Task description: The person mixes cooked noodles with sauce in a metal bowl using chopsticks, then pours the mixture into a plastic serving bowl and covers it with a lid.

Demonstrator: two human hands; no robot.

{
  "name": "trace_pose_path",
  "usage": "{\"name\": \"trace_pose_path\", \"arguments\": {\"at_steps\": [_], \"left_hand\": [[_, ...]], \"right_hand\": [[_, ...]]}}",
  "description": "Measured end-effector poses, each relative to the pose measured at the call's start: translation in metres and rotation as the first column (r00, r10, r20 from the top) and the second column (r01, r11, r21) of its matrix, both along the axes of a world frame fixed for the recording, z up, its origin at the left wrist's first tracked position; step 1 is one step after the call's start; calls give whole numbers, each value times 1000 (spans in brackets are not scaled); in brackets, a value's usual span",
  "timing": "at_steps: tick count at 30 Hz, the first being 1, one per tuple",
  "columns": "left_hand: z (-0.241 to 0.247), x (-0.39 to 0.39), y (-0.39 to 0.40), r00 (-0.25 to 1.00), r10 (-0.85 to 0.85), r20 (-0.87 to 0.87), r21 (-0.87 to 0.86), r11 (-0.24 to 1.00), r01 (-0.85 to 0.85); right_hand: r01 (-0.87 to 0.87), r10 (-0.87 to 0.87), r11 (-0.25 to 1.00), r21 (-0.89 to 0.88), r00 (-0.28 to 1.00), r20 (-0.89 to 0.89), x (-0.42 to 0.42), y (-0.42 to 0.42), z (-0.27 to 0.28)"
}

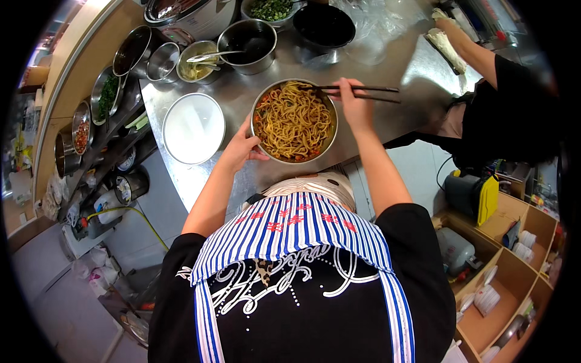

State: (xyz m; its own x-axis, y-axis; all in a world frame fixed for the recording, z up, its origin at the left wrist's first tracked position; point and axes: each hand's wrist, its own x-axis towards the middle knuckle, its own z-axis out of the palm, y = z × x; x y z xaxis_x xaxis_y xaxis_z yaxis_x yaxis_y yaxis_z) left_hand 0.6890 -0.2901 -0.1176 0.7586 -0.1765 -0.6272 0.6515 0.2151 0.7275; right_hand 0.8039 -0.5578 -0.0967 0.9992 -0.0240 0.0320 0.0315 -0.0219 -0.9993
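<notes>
A round metal bowl [336, 131] stands near the front edge of the steel table, filled with brown sauced noodles [292, 120] and small red and orange bits. My left hand [245, 144] grips the bowl's left rim, thumb on the edge. In my right hand [353, 102] is a pair of dark chopsticks [381, 91], held nearly level, with their tips at the noodles' upper right. Left of the bowl lies a round white plate or lid [194, 129]. Behind are a metal pot of dark liquid [252, 45] and a yellowish bowl [193, 68] with spoons.
A black bowl [323, 27], crumpled clear plastic [370, 38] and a bowl of chopped greens [271, 8] stand at the back. Metal containers of ingredients line the left side. At the right, a co-worker's arm [472, 52] reaches over the table beside pale dough [447, 52].
</notes>
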Motion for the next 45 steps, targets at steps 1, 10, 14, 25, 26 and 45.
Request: {"name": "trace_pose_path", "arguments": {"at_steps": [1,10,14,25,26,45], "left_hand": [[5,3,-2,1000,-2,21,0,1000,2],[6,7,8,999,-17,-43,32,999,18],[-13,1,11,1000,3,-17,11,1000,-3],[-9,-8,-2,980,197,-25,-207,958,-198],[-7,-9,-9,977,213,-28,-210,954,-214],[-21,-45,-20,951,310,11,-87,947,-308]], "right_hand": [[-27,31,996,84,999,-38,3,16,-3],[-584,687,586,-562,726,-38,-29,19,77],[-565,637,678,-471,771,-9,4,25,85],[-186,138,977,-107,927,-348,-50,-61,27],[-124,102,992,-38,924,-369,-69,-61,16],[-215,211,941,-261,977,-44,-92,-31,63]]}}
